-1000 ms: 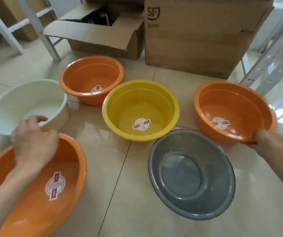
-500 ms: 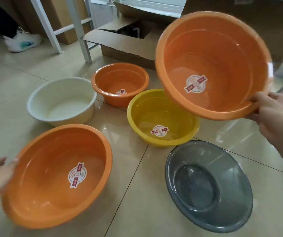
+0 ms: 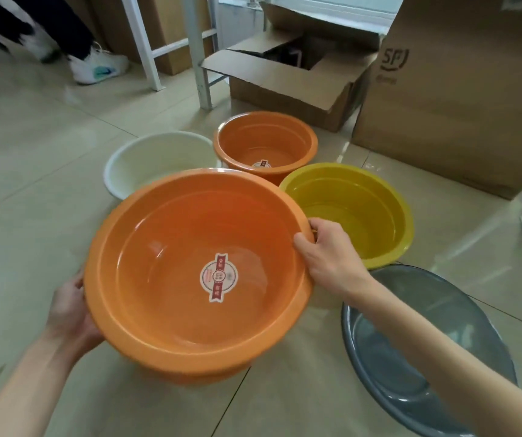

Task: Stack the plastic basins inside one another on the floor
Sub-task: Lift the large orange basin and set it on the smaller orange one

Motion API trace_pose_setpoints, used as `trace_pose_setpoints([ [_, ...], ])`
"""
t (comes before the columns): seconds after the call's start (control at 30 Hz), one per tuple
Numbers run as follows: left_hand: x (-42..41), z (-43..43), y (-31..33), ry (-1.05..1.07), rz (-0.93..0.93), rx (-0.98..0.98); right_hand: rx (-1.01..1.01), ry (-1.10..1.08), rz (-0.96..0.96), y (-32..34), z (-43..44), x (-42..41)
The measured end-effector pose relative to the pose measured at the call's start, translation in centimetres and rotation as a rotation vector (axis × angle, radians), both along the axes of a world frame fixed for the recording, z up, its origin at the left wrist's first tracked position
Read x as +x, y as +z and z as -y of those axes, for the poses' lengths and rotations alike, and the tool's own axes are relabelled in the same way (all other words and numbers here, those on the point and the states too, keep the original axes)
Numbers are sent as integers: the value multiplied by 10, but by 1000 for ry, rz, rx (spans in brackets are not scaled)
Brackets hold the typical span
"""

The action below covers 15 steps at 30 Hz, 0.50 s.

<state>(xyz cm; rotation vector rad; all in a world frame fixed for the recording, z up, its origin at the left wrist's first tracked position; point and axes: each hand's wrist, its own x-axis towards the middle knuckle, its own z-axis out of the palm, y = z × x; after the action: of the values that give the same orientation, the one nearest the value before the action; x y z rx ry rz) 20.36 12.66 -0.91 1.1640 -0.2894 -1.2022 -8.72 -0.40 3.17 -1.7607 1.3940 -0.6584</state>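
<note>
Two large orange basins (image 3: 174, 310) sit one inside the other at the centre, low over the tiled floor; a round sticker shows in the inner one. My left hand (image 3: 70, 313) holds the stack's left wall and rim. My right hand (image 3: 326, 260) grips the right rim, thumb inside. Behind stand a white basin (image 3: 146, 162), a small orange basin (image 3: 263, 143) and a yellow basin (image 3: 363, 209). A grey basin (image 3: 411, 357) lies on the floor under my right forearm.
An open cardboard box (image 3: 291, 83) and a tall closed box (image 3: 461, 99) stand behind the basins. White metal frame legs (image 3: 199, 52) rise at the back. Another person's white shoe (image 3: 99, 67) is at the far left. Bare tile lies to the left.
My right hand carried its orange basin from high on the right down and left into the orange basin at my left hand. The view shifted left.
</note>
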Motion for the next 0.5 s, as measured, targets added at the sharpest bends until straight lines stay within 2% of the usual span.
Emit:
trace_pose_setpoints([
  [0.1, 16, -9, -9, -82, -89, 72, -49, 17, -67, -19, -8, 18],
  [0.2, 40, -22, -23, -38, -170, 100, -160, -21, -139, -39, -13, 29],
  [0.27, 29, -20, -26, 36, 27, 245, -222, -75, -259, -51, -14, 31],
  [0.37, 5, -13, -26, -83, 326, 392, -180, -88, -502, -66, -18, 31],
  [0.43, -8, -10, -32, -4, 490, 444, -42, -65, -518, -73, -21, 32],
  [0.5, -16, -10, -35, 98, 565, 461, 18, -56, -421, -80, -22, 30],
])
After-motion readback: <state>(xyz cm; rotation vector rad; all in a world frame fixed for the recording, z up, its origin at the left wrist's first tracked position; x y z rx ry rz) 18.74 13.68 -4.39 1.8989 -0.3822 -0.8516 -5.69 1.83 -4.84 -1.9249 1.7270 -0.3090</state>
